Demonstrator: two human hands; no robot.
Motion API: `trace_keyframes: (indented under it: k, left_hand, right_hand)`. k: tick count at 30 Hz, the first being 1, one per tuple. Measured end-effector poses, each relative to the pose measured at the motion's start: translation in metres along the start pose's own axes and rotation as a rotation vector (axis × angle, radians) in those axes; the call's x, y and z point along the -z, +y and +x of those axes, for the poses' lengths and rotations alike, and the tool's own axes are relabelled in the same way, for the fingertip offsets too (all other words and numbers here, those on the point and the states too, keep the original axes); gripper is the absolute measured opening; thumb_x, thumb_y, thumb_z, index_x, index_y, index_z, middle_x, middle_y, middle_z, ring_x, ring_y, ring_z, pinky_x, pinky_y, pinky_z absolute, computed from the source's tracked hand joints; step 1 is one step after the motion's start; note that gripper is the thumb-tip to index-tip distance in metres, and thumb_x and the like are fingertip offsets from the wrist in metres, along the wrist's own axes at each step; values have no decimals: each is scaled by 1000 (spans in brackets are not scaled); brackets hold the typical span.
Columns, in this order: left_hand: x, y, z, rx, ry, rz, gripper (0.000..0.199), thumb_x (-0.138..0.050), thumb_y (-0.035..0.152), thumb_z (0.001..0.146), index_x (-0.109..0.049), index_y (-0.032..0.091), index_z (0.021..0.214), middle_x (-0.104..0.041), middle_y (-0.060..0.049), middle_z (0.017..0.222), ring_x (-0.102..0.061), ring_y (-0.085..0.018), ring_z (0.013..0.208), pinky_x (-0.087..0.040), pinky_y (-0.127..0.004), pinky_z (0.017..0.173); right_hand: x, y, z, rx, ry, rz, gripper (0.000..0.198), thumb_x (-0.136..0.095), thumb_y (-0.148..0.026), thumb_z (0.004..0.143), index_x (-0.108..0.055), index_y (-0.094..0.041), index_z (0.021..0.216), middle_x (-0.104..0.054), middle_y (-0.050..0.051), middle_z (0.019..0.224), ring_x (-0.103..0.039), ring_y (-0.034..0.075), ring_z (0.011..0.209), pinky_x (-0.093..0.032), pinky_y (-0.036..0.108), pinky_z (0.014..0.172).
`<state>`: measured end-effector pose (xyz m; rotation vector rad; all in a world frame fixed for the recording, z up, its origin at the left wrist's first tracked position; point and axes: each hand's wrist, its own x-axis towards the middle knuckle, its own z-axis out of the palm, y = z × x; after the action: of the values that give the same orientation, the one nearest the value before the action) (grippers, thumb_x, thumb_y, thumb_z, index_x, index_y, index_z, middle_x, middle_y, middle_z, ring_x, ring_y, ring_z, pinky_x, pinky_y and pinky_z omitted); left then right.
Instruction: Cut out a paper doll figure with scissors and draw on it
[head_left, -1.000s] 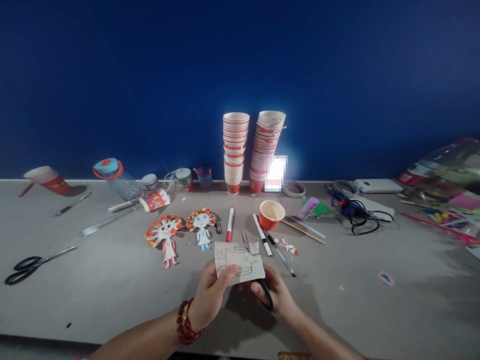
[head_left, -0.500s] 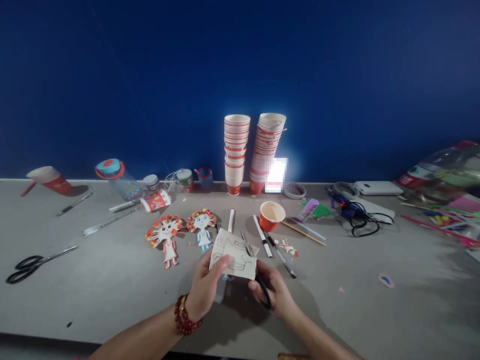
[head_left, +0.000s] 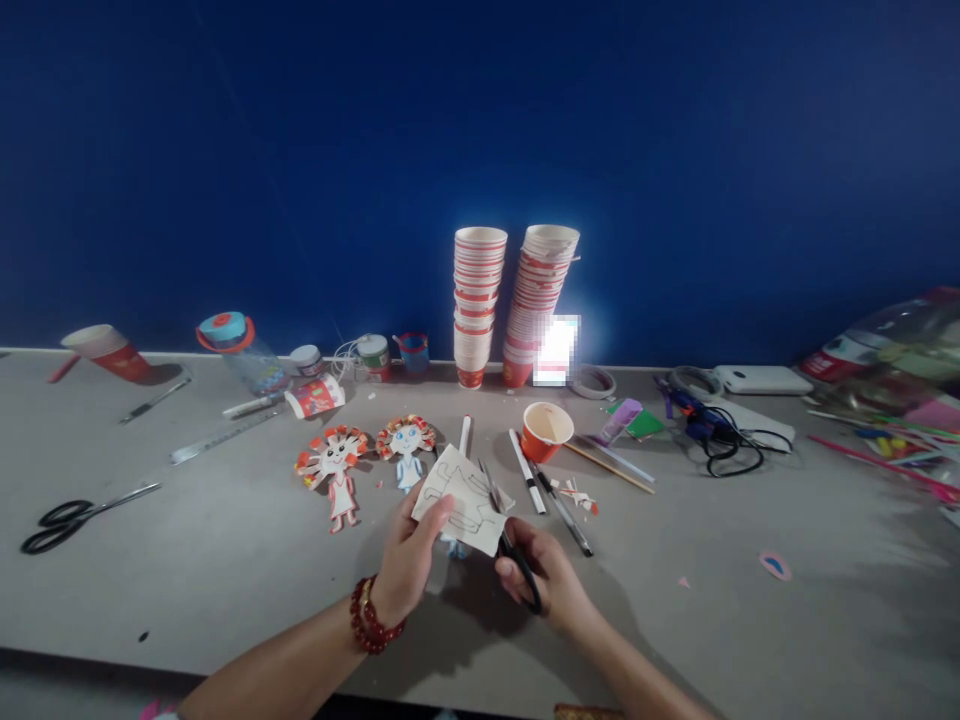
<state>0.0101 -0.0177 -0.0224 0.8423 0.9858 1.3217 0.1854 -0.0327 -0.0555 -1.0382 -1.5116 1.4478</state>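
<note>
My left hand (head_left: 409, 555) is closed on a piece of white paper (head_left: 461, 500) with a figure outlined in dark pen, thumb on top. Wrapped round the black handles of a pair of scissors (head_left: 519, 565), my right hand (head_left: 551, 575) holds the blades at the paper's right edge. Beyond the paper lie two paper dolls: one in a red-edged dress (head_left: 342, 495), one in a blue-edged dress (head_left: 407, 470). Part of another blue-edged paper piece (head_left: 453, 547) shows beneath the paper, mostly hidden.
Two tall stacks of paper cups (head_left: 480, 300) stand by the blue wall. An orange cup (head_left: 547, 435), markers (head_left: 527, 472) and paper scraps (head_left: 579, 495) lie ahead. Other scissors (head_left: 90, 515) rest at left. At right are a glue gun (head_left: 697, 415) and a large plastic bottle (head_left: 877, 345).
The paper has tilted, its right edge dropping slightly, and the scissor blades have shifted along that edge. Both hands keep their hold. The whole view has shifted a little.
</note>
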Motion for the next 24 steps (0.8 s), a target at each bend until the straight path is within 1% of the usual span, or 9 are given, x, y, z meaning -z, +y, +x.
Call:
trace_keyframes:
  k: [4, 8, 14, 19, 24]
  left_hand:
    - [-2, 1, -1, 4, -9, 69, 38, -71, 41, 77, -69, 13, 103, -73, -12, 105, -68, -25, 95, -53, -35, 86]
    - [-2, 8, 1, 0, 14, 194, 35, -71, 40, 76, -70, 13, 99, -75, -11, 100, -69, -26, 92, -55, -33, 79]
    - [3, 12, 4, -49, -51, 322, 31, -66, 38, 81, -69, 14, 100, -75, -9, 97, -68, -23, 88, -55, -30, 77]
    - [6, 9, 5, -46, -64, 320, 28, -67, 37, 81, -69, 14, 97, -74, -7, 88, -67, -20, 79, -54, -28, 72]
    - [5, 15, 5, -18, -55, 342, 27, -68, 38, 80, -69, 14, 94, -74, -7, 86, -66, -20, 79, -54, -28, 71]
  right_hand:
    - [-1, -2, -1, 2, -11, -45, 58, -55, -77, 74, -34, -23, 69, -36, -9, 51, -32, 7, 43, -20, 21, 41]
    - [-1, -1, -2, -26, -31, -27, 59, -56, -77, 73, -33, -23, 70, -37, -9, 52, -35, 7, 43, -22, 20, 41]
    - [-1, 1, -2, -70, -39, 27, 61, -61, -77, 69, -32, -23, 70, -37, -9, 53, -36, 7, 42, -23, 20, 41]
    - [0, -1, -1, -55, -41, 12, 61, -60, -78, 69, -34, -23, 68, -36, -9, 51, -35, 7, 43, -22, 21, 42]
    - [1, -3, -1, -53, -37, -27, 61, -58, -79, 70, -34, -23, 69, -35, -8, 52, -33, 8, 44, -21, 22, 42]
